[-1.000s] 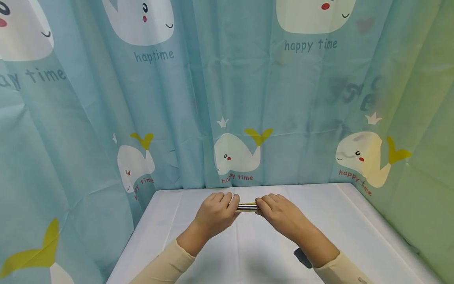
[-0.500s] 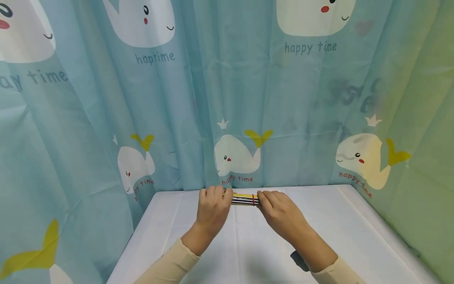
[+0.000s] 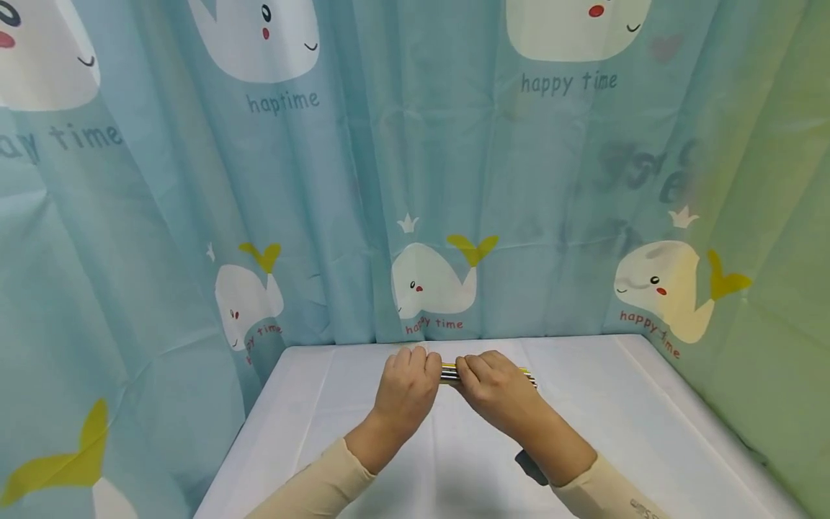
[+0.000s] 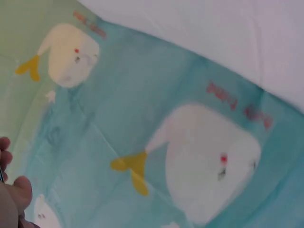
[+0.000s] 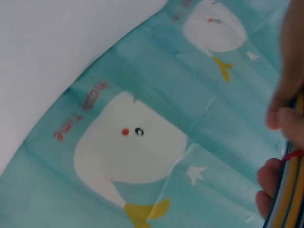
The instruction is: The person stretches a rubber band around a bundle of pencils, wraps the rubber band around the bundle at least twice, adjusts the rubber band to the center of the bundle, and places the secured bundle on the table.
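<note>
A bundle of striped pencils (image 3: 449, 373), yellow and dark, is held level above the white table in the head view. My left hand (image 3: 407, 393) grips its left part, fingers curled over the top. My right hand (image 3: 498, 389) grips it just to the right, and the pencil ends stick out beyond that hand. Only a short stretch shows between the hands. In the right wrist view the pencils (image 5: 288, 194) run along the right edge, with a red band (image 5: 293, 155) around them. The left wrist view catches only some fingertips (image 4: 19, 190) at its left edge.
The white-covered table (image 3: 583, 425) lies below both hands. A blue curtain (image 3: 350, 180) printed with whales hangs behind and to the left, turning greenish at the right. A small dark object (image 3: 532, 467) shows beside the right forearm.
Half a second ago the hands were wider apart, with the red band visible between them. Now they are closer, the band is hidden in the head view, and pencil ends show past the right hand.
</note>
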The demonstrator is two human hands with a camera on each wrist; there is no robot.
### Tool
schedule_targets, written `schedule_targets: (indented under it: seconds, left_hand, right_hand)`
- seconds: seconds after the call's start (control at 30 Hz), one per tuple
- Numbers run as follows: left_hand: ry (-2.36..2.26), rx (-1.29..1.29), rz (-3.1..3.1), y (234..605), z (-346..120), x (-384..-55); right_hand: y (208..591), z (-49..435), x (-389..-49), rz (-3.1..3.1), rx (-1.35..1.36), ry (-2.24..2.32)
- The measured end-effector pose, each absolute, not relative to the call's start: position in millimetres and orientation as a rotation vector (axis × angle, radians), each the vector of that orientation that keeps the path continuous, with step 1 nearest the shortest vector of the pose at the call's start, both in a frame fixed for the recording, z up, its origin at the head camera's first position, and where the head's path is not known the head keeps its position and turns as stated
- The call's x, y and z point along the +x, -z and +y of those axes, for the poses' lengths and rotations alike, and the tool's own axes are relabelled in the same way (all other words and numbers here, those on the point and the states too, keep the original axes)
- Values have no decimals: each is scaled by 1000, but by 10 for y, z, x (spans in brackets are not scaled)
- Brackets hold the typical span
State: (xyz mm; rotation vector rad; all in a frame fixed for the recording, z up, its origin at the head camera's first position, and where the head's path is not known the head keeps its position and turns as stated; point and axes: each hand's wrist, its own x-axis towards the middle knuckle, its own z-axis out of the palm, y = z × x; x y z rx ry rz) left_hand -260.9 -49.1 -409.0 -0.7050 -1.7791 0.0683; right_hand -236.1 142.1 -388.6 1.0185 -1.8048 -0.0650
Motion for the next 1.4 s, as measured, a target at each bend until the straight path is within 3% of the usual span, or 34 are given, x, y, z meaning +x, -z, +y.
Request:
schedule_targets:
  seconds: [0.37,0.67,1.1,1.4]
  left_hand:
    - [-100,-719,-1754,4073,-651,-2678]
    - [-150,-732,-1742,4066,-576,-2599]
    - [-103,-704,-1717,4054,-471,-2542]
    - [-63,-709,-1837,4132,-646,-2685]
  right_hand:
    - [3916,1603,-2387,-1843,1051,-106]
    - [3902,1522,-2421,-1778,1134,11]
    - [3925,1318,-2351,-1803,1094,-2]
    - [3998,1600,-2431,-1880,961,-79]
